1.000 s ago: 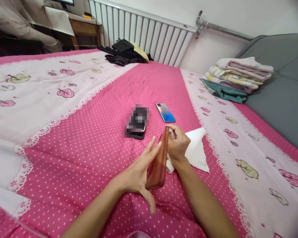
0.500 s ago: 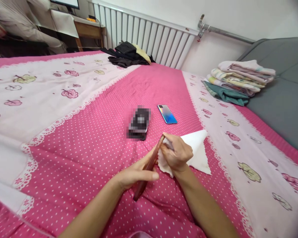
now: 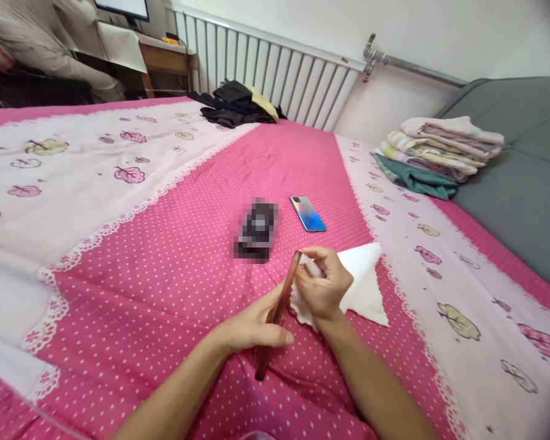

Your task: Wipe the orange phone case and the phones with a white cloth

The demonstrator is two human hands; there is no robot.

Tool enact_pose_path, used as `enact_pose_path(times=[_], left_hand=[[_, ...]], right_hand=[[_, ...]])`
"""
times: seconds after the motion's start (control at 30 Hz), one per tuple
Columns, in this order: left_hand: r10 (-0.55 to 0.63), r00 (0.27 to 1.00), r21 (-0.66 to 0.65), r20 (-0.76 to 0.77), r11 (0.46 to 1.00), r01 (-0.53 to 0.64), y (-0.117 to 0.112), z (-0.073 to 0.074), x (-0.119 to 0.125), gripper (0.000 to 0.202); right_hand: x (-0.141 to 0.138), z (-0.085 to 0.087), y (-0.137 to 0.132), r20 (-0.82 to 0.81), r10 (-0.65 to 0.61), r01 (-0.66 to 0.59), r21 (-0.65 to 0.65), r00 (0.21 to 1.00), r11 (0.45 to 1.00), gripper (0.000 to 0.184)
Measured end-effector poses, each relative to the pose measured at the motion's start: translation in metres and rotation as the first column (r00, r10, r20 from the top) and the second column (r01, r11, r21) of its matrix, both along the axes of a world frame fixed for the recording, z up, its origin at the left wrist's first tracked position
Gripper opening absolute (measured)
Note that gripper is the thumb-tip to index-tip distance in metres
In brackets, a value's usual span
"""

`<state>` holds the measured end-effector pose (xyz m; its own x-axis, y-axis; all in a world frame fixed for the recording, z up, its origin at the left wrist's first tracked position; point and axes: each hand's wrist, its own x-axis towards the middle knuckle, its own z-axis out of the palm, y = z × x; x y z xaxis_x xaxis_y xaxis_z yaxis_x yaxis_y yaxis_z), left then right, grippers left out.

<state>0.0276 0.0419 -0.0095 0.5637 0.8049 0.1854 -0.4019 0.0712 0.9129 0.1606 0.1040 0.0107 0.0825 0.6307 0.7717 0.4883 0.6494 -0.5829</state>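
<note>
Head view: your left hand (image 3: 252, 327) grips the phone case (image 3: 286, 287) on edge above the bedspread (image 3: 165, 269), long axis 7 to 1 o'clock. Your right hand (image 3: 323, 284), at its 3 o'clock, pinches the white cloth (image 3: 362, 287) against its far end.

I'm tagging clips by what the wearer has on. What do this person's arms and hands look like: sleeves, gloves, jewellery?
The left hand and the right hand are bare: no gloves, and no ring or bracelet that shows. The left forearm and the right forearm are uncovered down to the picture's lower edge, with no sleeve, watch or strap in view.
</note>
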Motion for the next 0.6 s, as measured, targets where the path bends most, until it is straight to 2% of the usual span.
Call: enact_pose_path(times=[0.2,0.37,0.6], left_hand=[[0.048,0.998,-0.042,-0.033,0.998,-0.049,-0.0022,0.0056,0.0,0.082],[0.053,0.998,-0.067,-0.026,0.996,-0.055,-0.0027,0.0053,0.0009,0.073],[0.069,0.998,-0.101,-0.007,0.992,-0.07,-0.0037,0.0103,0.0011,0.041]], right_hand=[[-0.0032,0.0004,-0.0001,-0.079,0.039,-0.049,-0.128,0.996,0.991,0.012],[-0.006,0.0021,-0.0007,-0.142,0.056,-0.083,-0.194,0.988,0.978,0.011],[-0.0097,0.0055,-0.0026,-0.21,0.065,-0.121,-0.263,0.975,0.957,0.009]])
